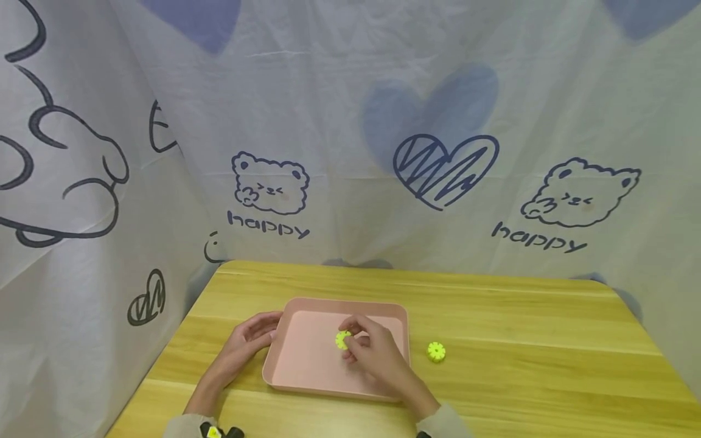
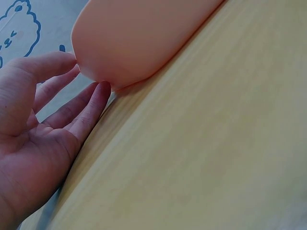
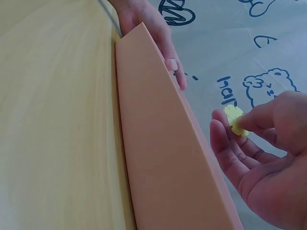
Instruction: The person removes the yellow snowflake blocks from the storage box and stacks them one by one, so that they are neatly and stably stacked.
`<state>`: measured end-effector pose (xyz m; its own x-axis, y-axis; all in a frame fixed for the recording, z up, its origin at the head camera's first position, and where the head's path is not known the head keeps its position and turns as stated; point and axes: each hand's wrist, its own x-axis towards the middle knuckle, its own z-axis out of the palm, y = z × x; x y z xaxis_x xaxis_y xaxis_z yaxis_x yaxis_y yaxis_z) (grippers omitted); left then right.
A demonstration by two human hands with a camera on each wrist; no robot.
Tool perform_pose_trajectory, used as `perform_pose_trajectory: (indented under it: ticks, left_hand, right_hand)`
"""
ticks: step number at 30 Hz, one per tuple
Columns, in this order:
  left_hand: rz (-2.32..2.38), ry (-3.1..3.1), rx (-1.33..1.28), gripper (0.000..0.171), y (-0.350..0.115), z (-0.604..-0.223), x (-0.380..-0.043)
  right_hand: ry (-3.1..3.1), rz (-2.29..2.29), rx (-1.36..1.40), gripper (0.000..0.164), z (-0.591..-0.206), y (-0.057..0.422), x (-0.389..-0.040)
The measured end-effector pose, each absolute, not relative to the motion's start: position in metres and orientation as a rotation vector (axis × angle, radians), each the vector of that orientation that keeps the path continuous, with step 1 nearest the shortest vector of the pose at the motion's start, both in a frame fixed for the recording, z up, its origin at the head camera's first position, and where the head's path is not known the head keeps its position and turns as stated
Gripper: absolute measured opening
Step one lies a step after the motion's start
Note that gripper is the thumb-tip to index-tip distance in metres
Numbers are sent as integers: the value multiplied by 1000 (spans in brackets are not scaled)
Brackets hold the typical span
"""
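Between thumb and fingertips, my right hand [image 1: 379, 356] pinches a small yellow-green notched disc [image 1: 342, 340], shaped like a little gear. In the head view it overlaps the inside of a pink rectangular tray [image 1: 306, 365]. The right wrist view has the disc [image 3: 233, 119] above the level of the tray's rim. At the tray's left side is my left hand [image 1: 246, 344], its thumb and fingertips touching the rim and outer wall with the palm apart from it. A second matching disc [image 1: 436, 351] lies on the table, right of the tray.
The tray sits on a wood-grain table [image 1: 520, 365]. A pale cloth [image 1: 350, 243] printed with bears, hearts and "happy" hangs behind the table, and more cloth [image 1: 71, 316] runs along the left side.
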<state>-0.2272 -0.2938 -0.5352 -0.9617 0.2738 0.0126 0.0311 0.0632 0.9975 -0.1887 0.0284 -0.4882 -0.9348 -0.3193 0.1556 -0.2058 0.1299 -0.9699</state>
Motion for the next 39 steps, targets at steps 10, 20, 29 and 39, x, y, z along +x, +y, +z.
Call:
perform_pose_trajectory:
  ticks: [10, 20, 29, 39]
  left_hand:
    - [2001, 2166, 341, 46, -296, -538, -227]
    - [2002, 2159, 378, 46, -297, -536, -226]
    - [2006, 2156, 372, 46, -296, -537, -227]
    - [2015, 2145, 332, 47, -296, -537, -227]
  right_hand:
    - [2279, -1967, -510, 22, -489, 45, -181]
    - [2322, -1980, -478, 25, -485, 63, -175]
    - [2345, -1980, -532, 32, -479, 79, -166]
    - [2390, -1973, -546, 38, -479, 93, -161]
